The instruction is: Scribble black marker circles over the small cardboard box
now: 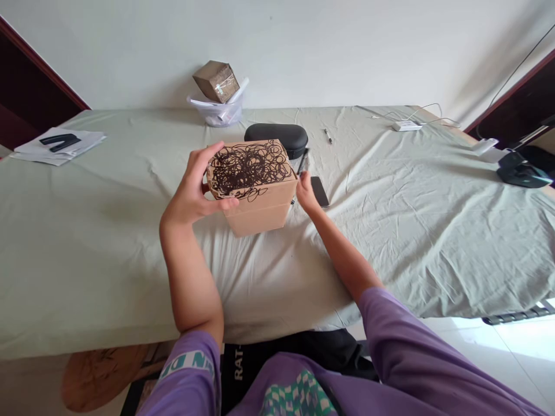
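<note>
A brown cardboard box (260, 196) with black scribbles over its top face is tilted above the cloth-covered table (108, 242). My left hand (195, 188) grips its left side, thumb on the front edge and fingers round the back. My right hand (307, 190) is just right of the box, closed round a black marker (302, 162) that points up and away. A dark phone (319, 190) lies on the cloth beside that hand.
A black case (277, 137) lies behind the box. Farther back stands a clear tub (217, 112) with a second cardboard box (217, 81) on it. Papers with a black stapler (58, 143) are far left; a pen (328, 136), charger (405, 125) and cables are at the right.
</note>
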### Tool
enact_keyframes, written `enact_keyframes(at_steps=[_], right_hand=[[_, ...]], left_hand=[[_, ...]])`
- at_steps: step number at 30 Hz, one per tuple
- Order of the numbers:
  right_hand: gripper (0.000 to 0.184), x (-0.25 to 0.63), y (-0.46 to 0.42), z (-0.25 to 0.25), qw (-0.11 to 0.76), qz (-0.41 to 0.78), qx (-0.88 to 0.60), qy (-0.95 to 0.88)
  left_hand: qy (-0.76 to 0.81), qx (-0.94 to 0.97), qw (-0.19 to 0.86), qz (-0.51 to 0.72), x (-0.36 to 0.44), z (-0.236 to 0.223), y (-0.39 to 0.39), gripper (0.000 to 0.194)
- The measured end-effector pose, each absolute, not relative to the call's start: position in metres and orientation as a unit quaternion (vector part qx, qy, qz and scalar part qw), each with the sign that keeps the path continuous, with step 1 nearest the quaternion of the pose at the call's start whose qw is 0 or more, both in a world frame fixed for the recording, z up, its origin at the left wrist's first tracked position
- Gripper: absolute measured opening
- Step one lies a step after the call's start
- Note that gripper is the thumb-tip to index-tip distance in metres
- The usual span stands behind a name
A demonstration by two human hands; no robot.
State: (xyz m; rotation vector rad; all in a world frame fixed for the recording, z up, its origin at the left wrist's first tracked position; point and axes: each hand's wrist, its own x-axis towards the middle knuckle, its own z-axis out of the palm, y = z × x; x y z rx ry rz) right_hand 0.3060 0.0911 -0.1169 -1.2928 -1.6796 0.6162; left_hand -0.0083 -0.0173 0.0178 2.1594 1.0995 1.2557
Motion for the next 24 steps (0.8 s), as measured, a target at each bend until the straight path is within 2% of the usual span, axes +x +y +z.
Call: enact_keyframes(at_steps=[2,5,8,11,16,22,24], right_hand=[[0.049,0.316,0.094,-0.098,0.539,0.231,-0.505,-0.633],[0.037,0.322,0.075,-0.059,0.702,0.19,-0.376,-0.574],[0.023,0.312,0.035,-0.025,0.752,0.153,-0.263,-0.585],[0.033,0.291,-0.003,-0.01,0.734,0.13,-0.185,-0.64],[0.008,0.262,-0.023,-0.016,0.679,0.079,-0.199,-0.702],[0.017,0.252,-0.009,-0.03,0.658,0.05,-0.251,-0.709],[0.014,0.254,-0.004,-0.035,0.637,0.04,-0.266,-0.722]], left_hand=[[0.399,0.761,0.229,0.457,-0.008,0.016,-0.015,0.115],[0.431,0.745,0.228,0.456,-0.004,0.013,-0.012,0.106],[0.469,0.735,0.211,0.443,0.003,0.011,-0.009,0.099],[0.487,0.737,0.211,0.418,0.012,0.01,-0.008,0.092],[0.508,0.73,0.221,0.4,0.031,0.009,-0.01,0.081],[0.527,0.7,0.269,0.4,0.048,0.002,-0.002,0.082],[0.53,0.689,0.292,0.399,0.049,0.0,0.001,0.084]])
